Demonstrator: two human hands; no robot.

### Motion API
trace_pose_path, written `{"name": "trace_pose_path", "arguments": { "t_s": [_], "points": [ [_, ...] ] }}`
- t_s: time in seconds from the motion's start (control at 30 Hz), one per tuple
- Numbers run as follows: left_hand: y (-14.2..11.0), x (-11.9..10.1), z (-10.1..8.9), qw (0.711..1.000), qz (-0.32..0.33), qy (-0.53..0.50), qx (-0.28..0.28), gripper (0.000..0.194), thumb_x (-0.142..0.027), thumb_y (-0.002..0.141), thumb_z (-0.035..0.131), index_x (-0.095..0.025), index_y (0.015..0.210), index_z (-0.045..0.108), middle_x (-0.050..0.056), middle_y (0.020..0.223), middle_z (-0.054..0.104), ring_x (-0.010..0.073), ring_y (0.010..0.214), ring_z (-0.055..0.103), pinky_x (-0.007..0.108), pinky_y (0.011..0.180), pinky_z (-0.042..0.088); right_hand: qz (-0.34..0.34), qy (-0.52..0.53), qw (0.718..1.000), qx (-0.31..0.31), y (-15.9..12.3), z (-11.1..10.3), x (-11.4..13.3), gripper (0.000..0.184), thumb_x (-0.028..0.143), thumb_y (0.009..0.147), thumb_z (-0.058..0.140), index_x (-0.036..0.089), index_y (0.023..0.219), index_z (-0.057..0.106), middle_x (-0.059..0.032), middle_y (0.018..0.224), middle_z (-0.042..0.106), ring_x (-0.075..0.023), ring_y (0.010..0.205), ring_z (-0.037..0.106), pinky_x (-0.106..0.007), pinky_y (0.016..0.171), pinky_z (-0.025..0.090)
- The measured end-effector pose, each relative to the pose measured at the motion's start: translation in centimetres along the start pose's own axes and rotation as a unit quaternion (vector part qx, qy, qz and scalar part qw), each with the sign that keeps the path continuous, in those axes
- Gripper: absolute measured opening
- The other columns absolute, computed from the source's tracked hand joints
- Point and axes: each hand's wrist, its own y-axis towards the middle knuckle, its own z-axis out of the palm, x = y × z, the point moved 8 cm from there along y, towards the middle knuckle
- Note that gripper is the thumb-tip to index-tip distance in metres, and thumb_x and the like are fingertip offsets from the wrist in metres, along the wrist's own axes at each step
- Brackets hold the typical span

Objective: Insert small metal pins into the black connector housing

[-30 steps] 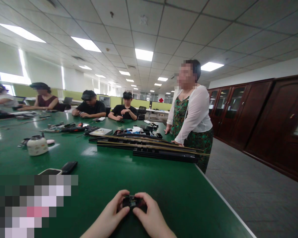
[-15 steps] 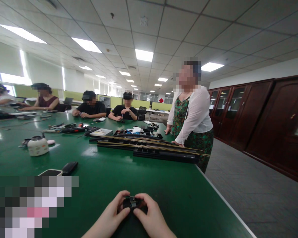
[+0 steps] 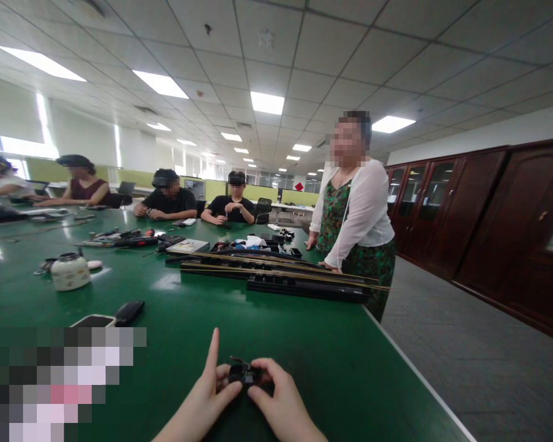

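Observation:
Between my two hands, just over the green table, is a small black plastic part with a grey piece in its middle and a thin dark strip sticking up at its top left. My left hand grips its left side with the thumb and curled fingers, while the index finger points straight up, off the part. On the right side, my right hand pinches it between thumb and fingers. Fingers cover both ends, so its exact kind cannot be made out.
Long black rails with thin brass-coloured rods lie across the table ahead. Further left are a white jar, a phone, a black case and tools. A person in a white cardigan leans at the right edge; several others sit beyond.
My left index finger has lifted off the top of the part and now points up. The thin strip at the top left now shows. My right hand keeps its hold.

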Motion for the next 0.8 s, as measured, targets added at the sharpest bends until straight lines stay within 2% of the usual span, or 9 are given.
{"name": "trace_pose_path", "arguments": {
  "t_s": [0.37,0.8],
  "points": [
    [0.06,-0.04,-0.12,1.000,-0.008,-0.010,-0.010,0.107,-0.040,0.074,0.057,-0.021,0.130,-0.032,-0.001,0.079,0.068,0.0174,0.073,0.064,0.032,0.073,0.043,0.009,0.002,1.000,0.000,0.01,-0.09,0.10,0.033,0.015,0.066,0.058,0.024,0.097,0.060,0.0006,0.093,0.066,-0.0159,0.084,0.060,-0.026,0.080,0.044],
    [0.02,-0.10,-0.12,1.000,-0.004,0.000,-0.012,0.105,-0.040,0.076,0.055,-0.020,0.130,-0.032,-0.001,0.076,0.066,0.0167,0.071,0.063,0.030,0.069,0.043,0.000,0.016,1.000,-0.002,0.07,0.03,-0.15,0.032,0.015,0.065,0.058,0.023,0.096,0.060,-0.0004,0.093,0.066,-0.0168,0.083,0.060,-0.027,0.079,0.044]
  ]
}}
